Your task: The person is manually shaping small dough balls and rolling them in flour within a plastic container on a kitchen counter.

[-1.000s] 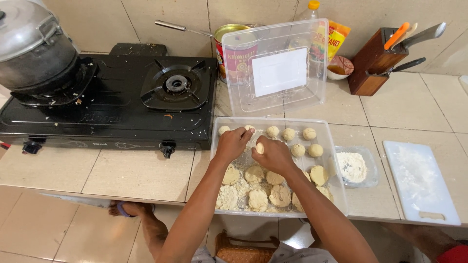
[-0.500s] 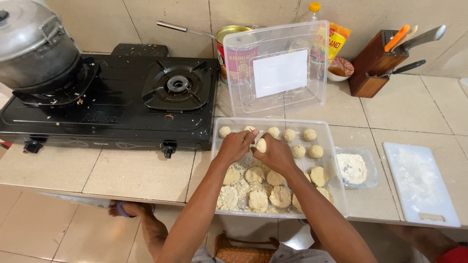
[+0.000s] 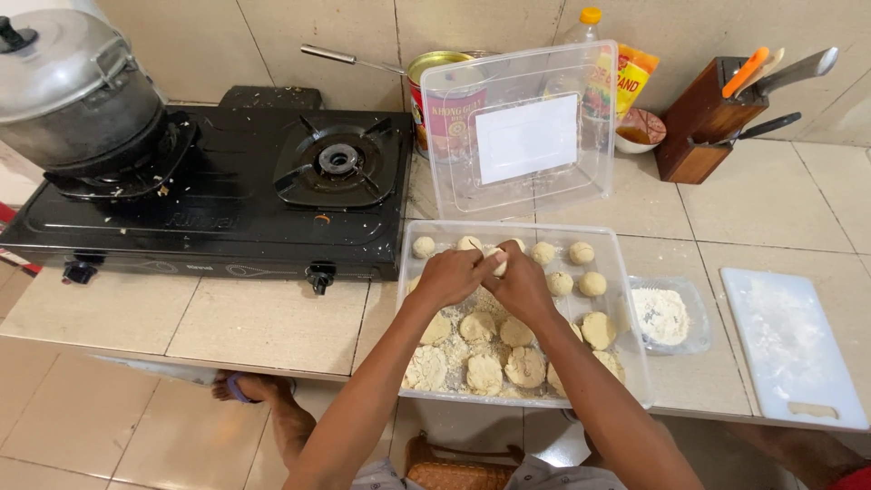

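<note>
A clear plastic tray [image 3: 626, 272] on the tiled counter holds several pale dough balls along its far side and flattened floury pieces [image 3: 494, 349] nearer me. My left hand [image 3: 451, 275] and my right hand [image 3: 520, 283] meet over the tray's upper middle, fingers curled together around one small dough piece [image 3: 499, 262]. Both forearms cross over the flattened pieces and hide part of them.
The tray's clear lid [image 3: 522, 132] leans upright behind it. A black two-burner stove [image 3: 227, 195] with a lidded steel pot [image 3: 73, 91] is at left. A small tub of flour [image 3: 665, 315], a white cutting board [image 3: 794, 349] and a wooden knife block [image 3: 703, 122] are at right.
Both hands have stayed over the tray's upper middle, working the same dough piece, with their fingers drawn closer together. Nothing else has moved.
</note>
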